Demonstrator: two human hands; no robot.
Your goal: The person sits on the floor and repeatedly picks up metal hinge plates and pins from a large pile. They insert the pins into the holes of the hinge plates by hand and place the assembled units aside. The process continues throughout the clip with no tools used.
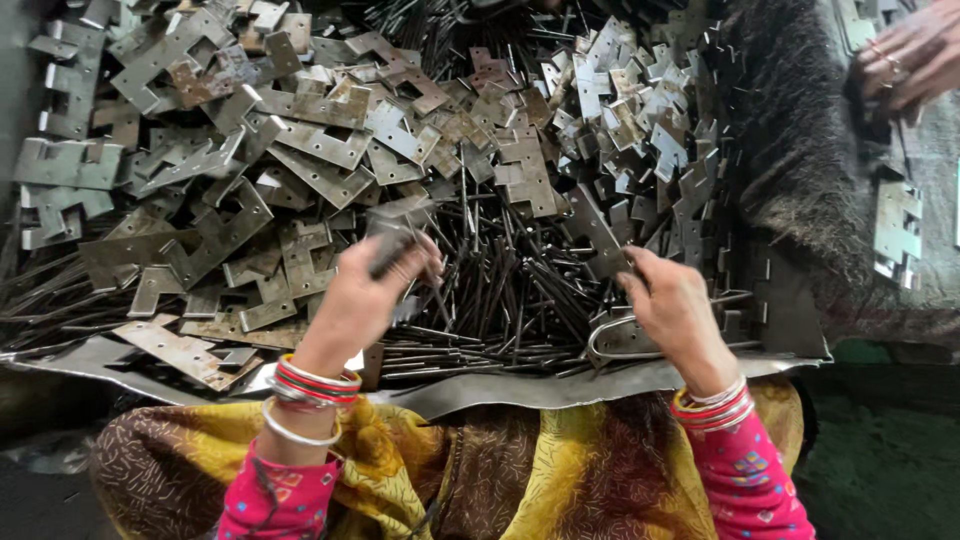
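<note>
My left hand (365, 295) is raised over a heap of thin dark metal pins (500, 290) and grips a grey metal hinge leaf (395, 235), which is blurred. My right hand (670, 305) reaches down to the right side of the pin heap, fingers curled near a hinge leaf (600, 240); what it holds is hidden. Both wrists wear red and silver bangles, with pink sleeves below.
Piles of flat hinge leaves (300, 140) cover the left and back, smaller ones (640, 110) at the right. A bent metal loop (620, 340) lies by my right hand. Another person's hand (910, 55) works at the top right near more hinge plates (895, 225). Yellow patterned cloth (500, 470) covers my lap.
</note>
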